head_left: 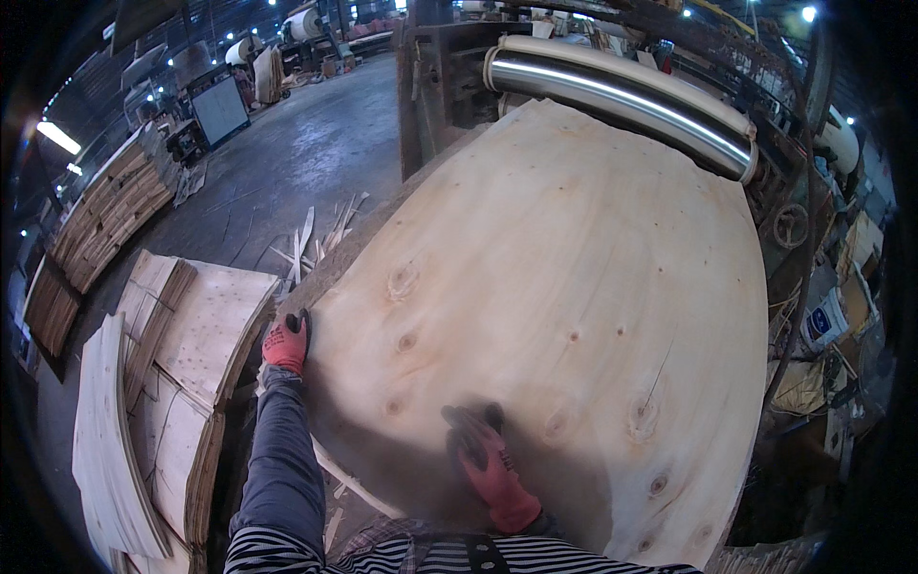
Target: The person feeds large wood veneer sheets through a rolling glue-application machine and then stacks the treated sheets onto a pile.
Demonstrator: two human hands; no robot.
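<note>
A large pale wood veneer sheet (535, 258) with several brown knots spreads out before me, its far end close to a shiny metal roller (622, 105). My left hand (286, 343), in a red and black work glove, is closed on the sheet's left edge; part of its fingers is hidden. Over the near middle of the sheet is my right hand (492, 469), gloved in the same colours. Motion smears its fingers, so I cannot tell their grip or whether they touch the wood.
Stacked veneer sheets (206, 335) stand at my left, with a further wood stack (110, 206) behind. Wood scraps (311, 239) lie on the floor (316, 143) beside the sheet's left edge. A handwheel (791, 225) and cluttered bags border the right side.
</note>
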